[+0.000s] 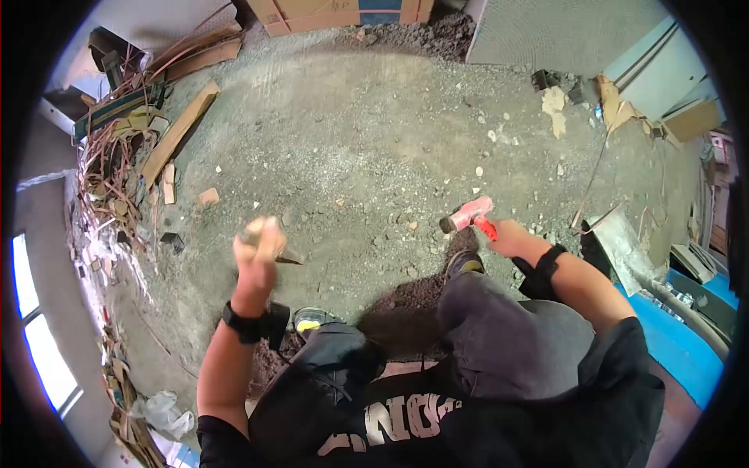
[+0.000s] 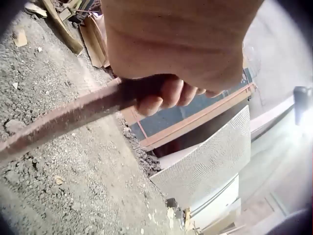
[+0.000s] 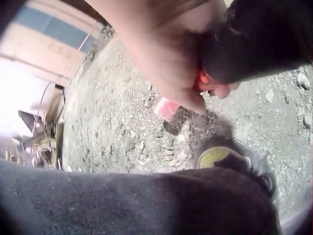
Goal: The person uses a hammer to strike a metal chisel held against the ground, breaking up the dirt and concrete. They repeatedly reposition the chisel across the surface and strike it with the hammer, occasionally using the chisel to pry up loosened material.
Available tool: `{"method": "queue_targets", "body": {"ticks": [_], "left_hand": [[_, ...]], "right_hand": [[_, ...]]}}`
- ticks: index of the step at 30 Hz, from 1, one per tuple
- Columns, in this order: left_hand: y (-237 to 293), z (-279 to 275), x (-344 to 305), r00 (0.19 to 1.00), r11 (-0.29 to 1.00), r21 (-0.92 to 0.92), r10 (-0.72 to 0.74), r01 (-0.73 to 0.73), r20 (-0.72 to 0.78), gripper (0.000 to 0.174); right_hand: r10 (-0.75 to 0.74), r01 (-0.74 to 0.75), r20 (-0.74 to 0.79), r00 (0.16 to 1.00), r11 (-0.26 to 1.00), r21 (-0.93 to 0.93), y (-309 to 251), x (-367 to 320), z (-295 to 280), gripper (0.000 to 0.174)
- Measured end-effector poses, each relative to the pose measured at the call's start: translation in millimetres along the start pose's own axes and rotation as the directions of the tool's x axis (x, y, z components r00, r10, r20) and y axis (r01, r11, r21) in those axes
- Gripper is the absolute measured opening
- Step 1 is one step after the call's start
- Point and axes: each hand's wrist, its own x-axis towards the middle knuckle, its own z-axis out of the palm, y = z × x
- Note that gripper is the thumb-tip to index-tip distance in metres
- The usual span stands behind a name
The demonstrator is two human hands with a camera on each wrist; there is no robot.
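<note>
My left hand (image 1: 257,251) is raised over the ground at the left and grips a rust-brown metal bar (image 2: 63,120). In the left wrist view the bar runs out of the fist toward the lower left; its narrow end shows beside the hand in the head view. My right hand (image 1: 512,238), in front of the right knee, holds a hammer (image 1: 470,213) by its red handle (image 1: 485,228). The pinkish-red hammer head has a dark striking face turned to the left. Most of the handle is hidden inside the fingers in the right wrist view.
Gritty ground (image 1: 351,156) with loose stones spreads ahead. Wooden planks (image 1: 181,132) and tangled scrap lie at the left. A textured panel (image 1: 558,35) and a cardboard box (image 1: 312,17) stand at the back. My shoes (image 1: 466,264) rest close below the hands.
</note>
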Motion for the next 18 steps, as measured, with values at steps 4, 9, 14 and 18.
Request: {"method": "queue_targets", "body": {"ticks": [4,9,14,18], "left_hand": [[3.1,-8.5,-32.3,0.928,0.935,-0.009,0.354,-0.356,0.111,0.034],[-6.2,-5.4,-33.4,0.835,0.851,-0.041,0.523,-0.524,0.172,0.038],[1.1,-10.2,-28.3,0.919,0.92,-0.086,0.387,-0.381,0.067,0.04],[-19.1,-19.0,-52.2,0.818,0.853,-0.099,0.52,-0.512,0.247,0.036]], "right_hand": [[-0.039,0.039,-0.002,0.999,0.997,-0.071,21.8,-1.1,5.2,0.032],[0.094,-0.093,0.025,0.995,0.995,-0.038,48.2,-3.8,22.4,0.034],[0.127,-0.131,-0.058,0.99,0.988,-0.086,73.3,16.4,50.6,0.035],[0.098,-0.115,-0.12,0.988,0.983,-0.145,75.5,19.3,43.2,0.03]]}}
